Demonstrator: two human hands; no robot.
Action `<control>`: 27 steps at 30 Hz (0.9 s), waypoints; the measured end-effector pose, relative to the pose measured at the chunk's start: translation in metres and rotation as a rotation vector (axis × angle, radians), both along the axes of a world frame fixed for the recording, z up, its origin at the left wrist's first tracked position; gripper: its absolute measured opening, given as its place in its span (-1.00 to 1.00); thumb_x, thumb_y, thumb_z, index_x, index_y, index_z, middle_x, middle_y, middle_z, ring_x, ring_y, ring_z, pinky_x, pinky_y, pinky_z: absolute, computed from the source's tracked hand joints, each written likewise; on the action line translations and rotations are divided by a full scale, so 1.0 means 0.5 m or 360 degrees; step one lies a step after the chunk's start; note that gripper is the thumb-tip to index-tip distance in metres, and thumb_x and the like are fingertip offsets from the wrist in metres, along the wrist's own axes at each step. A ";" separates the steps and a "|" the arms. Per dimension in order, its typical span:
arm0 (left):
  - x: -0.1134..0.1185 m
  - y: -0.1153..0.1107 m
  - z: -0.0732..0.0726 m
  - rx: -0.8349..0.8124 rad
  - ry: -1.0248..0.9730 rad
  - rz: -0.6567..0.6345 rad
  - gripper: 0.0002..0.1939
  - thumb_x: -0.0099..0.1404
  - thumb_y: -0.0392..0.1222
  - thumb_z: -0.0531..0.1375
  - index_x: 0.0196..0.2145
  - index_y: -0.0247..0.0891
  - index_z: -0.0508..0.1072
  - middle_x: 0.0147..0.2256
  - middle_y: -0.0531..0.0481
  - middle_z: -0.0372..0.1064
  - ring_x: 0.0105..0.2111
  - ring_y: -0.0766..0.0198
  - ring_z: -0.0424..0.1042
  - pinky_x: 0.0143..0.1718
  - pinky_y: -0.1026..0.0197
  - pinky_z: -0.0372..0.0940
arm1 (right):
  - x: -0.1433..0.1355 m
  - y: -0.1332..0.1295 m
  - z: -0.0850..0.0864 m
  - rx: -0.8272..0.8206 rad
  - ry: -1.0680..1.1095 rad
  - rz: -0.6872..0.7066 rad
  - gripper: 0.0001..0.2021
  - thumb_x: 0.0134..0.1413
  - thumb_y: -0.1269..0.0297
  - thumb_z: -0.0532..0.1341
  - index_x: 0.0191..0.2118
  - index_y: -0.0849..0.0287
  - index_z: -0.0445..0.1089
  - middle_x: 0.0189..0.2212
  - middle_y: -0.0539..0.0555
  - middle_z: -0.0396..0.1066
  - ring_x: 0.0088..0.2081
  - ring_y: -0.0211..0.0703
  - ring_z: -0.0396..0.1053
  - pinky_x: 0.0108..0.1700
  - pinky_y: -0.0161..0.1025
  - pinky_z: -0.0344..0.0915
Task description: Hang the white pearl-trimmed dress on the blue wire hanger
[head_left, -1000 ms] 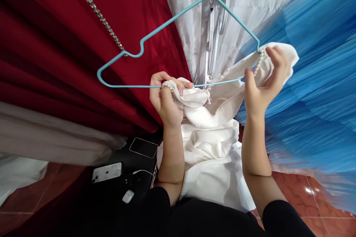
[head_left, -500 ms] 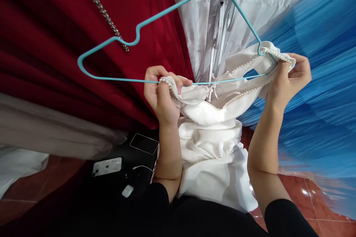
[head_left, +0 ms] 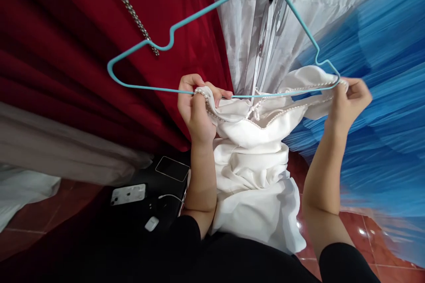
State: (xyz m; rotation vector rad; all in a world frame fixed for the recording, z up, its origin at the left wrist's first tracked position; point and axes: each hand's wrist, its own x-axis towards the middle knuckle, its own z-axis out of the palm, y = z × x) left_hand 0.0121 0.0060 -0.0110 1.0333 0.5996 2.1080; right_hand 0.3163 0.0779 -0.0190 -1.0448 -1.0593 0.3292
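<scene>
A white dress (head_left: pixel 250 170) with a pearl-beaded neckline hangs in folds in front of me, its lower part near my lap. My left hand (head_left: pixel 199 108) is closed on one beaded strap, and the bottom bar of a light blue hanger (head_left: pixel 222 3) passes at its fingers. At the other side, my right hand (head_left: pixel 350 101) pinches the other beaded strap beside the hanger's right end. That end of the hanger lies outside the strap, bare of cloth. The hanger's left end is bare too. Some fingertips of both hands are hidden behind the cloth.
Red drapes (head_left: pixel 172 4) with a jewelled strand (head_left: pixel 133 13) hang at left, blue tulle (head_left: pixel 381 119) at right. Behind the hanger are white cloth (head_left: pixel 229 13) and metal poles (head_left: pixel 265 48). On a black surface lie two phones (head_left: pixel 128 194), a white earbud case (head_left: pixel 152 224) and a cable (head_left: pixel 172 196).
The hanger's right end has come out of the right strap. My right hand has moved down slightly, pulling the strap flatter. The left hand still grips its strap.
</scene>
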 end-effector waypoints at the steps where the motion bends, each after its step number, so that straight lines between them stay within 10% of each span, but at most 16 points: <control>1: 0.003 0.003 -0.004 0.0005 0.0008 -0.0001 -0.89 0.36 -0.21 0.22 -0.26 -0.12 0.32 -0.61 0.19 0.16 -0.51 0.23 0.47 -0.27 0.14 0.45 | -0.008 -0.025 -0.018 -0.0030 -0.0108 0.0084 -0.76 0.15 0.53 0.33 -0.41 0.00 0.61 -0.48 -0.10 0.54 -0.46 -0.39 0.35 -0.35 -0.36 0.25; 8: 0.025 0.014 -0.016 -0.0018 -0.0002 0.0059 -0.88 0.36 -0.18 0.20 -0.25 -0.13 0.27 -0.59 0.21 0.13 -0.51 0.28 0.42 -0.21 0.15 0.44 | -0.130 -0.162 -0.008 0.0015 -0.0753 0.1012 -0.80 0.09 0.34 0.42 -0.17 -0.10 0.68 -0.02 0.02 0.61 -0.02 -0.06 0.56 0.09 0.02 0.49; 14: 0.038 0.016 -0.023 0.0011 -0.0029 0.0029 -0.90 0.37 -0.19 0.17 -0.23 -0.14 0.26 -0.60 0.20 0.18 -0.46 0.27 0.50 -0.27 0.21 0.44 | -0.224 -0.156 0.012 0.0049 -0.0738 0.0862 -0.64 0.31 0.29 0.22 0.13 -0.20 0.54 0.08 0.02 0.52 0.15 -0.03 0.46 0.18 0.07 0.46; 20: 0.004 -0.020 -0.082 -0.0341 0.0213 -0.0322 -0.67 0.30 0.05 0.37 -0.12 -0.14 0.41 -0.22 -0.02 0.55 -0.23 0.18 0.61 -0.12 0.16 0.49 | -0.236 -0.118 0.004 0.0225 -0.0556 0.0635 -0.77 0.23 0.38 0.24 -0.17 -0.05 0.64 -0.27 -0.01 0.50 -0.17 -0.18 0.47 -0.02 -0.09 0.43; 27: -0.152 -0.041 -0.133 -0.0524 0.0217 0.0674 -0.84 0.12 -0.47 0.32 -0.33 -0.30 0.54 -0.43 0.09 0.48 -0.42 0.39 0.45 -0.36 0.34 0.30 | -0.228 -0.103 0.014 0.0274 -0.0650 0.0574 -0.77 0.13 0.42 0.23 -0.23 0.02 0.64 -0.33 -0.02 0.52 -0.26 -0.22 0.46 -0.14 -0.14 0.41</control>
